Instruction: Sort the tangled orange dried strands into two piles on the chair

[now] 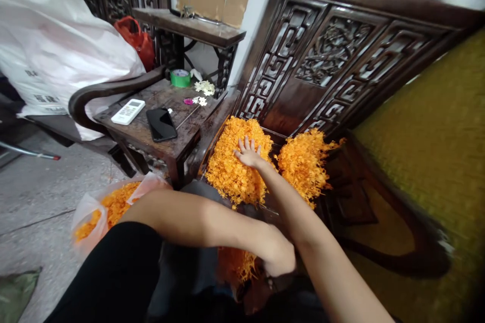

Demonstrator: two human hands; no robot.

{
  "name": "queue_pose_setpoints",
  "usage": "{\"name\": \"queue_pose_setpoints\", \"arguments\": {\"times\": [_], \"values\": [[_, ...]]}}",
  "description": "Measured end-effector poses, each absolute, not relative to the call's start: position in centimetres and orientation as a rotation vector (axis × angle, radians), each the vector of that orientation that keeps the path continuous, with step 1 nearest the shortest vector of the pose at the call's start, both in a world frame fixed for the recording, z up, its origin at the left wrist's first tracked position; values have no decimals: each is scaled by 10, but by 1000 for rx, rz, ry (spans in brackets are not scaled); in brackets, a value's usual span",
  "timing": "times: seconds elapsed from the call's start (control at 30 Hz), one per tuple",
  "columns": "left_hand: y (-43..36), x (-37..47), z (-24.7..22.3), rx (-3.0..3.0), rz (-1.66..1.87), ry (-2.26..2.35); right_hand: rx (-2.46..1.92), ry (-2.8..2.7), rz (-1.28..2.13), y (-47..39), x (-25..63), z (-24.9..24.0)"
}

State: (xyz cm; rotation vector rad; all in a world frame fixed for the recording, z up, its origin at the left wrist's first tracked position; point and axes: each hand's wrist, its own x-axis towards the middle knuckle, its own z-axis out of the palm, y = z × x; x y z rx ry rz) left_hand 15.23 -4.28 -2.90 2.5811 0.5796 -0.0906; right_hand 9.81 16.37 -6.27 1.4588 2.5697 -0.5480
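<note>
My right hand (248, 153) lies with its fingers spread on a large pile of orange flowers (237, 176) on the dark wooden seat. A second orange pile (305, 164) sits just to the right of it. Lower down, my left hand (279, 257) is bent downward near my lap, and its fingers are hidden from view. Beside and below that hand, more orange flowers (246, 266) show, partly covered by the left forearm.
At the left, a plastic bag (81, 212) of orange flowers stands on the floor. A side table (151, 151) holds a phone (161, 124), a white remote (128, 112), green tape (180, 78) and small flowers. Carved chair backs and a large white sack (64, 50) stand behind.
</note>
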Motion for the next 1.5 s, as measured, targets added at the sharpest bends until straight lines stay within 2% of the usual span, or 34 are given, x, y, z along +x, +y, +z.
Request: {"name": "queue_pose_setpoints", "arguments": {"times": [0.03, 0.07, 0.2, 0.27, 0.37, 0.57, 0.77, 0.9, 1.07, 1.2, 1.3, 1.4, 1.43, 1.5], "values": [[-41, 145, -19, 2534, -310, 439, 1443, 2582, -590, 164, 105, -50], [-41, 137, -9, 2562, -369, 448, 1427, 2602, -634, 166, 115, -37], [-42, 113, 17, 2639, -377, 699, 1396, 2875, -750, 181, 186, 7], [-43, 106, 20, 2613, -391, 706, 1534, 2934, -512, 182, 233, 14], [-47, 106, 19, 2583, -473, 678, 1735, 2430, -81, 157, 299, -2], [-40, 113, 16, 2618, -544, 681, 1889, 2163, -75, 117, 372, -54], [0, 127, 11, 2589, -320, 823, 2263, 2176, 164, 122, 402, -28], [45, 168, 0, 2368, -22, 1239, 2430, 2222, 235, 115, 405, -17], [111, 233, -33, 2270, 235, 1517, 2629, 2481, 95, 106, 411, -13], [142, 264, -76, 2122, 163, 1569, 2810, 2744, 16, 92, 419, 0], [145, 275, -100, 2078, 111, 1589, 3074, 2912, 193, 73, 421, 24], [143, 281, -101, 2080, 115, 1570, 3193, 3157, 461, 51, 419, 49], [145, 281, -95, 2071, 100, 1543, 3155, 3247, 377, 45, 418, 56], [151, 274, -74, 2042, 54, 1454, 2968, 3368, -131, 37, 414, 65]]}}
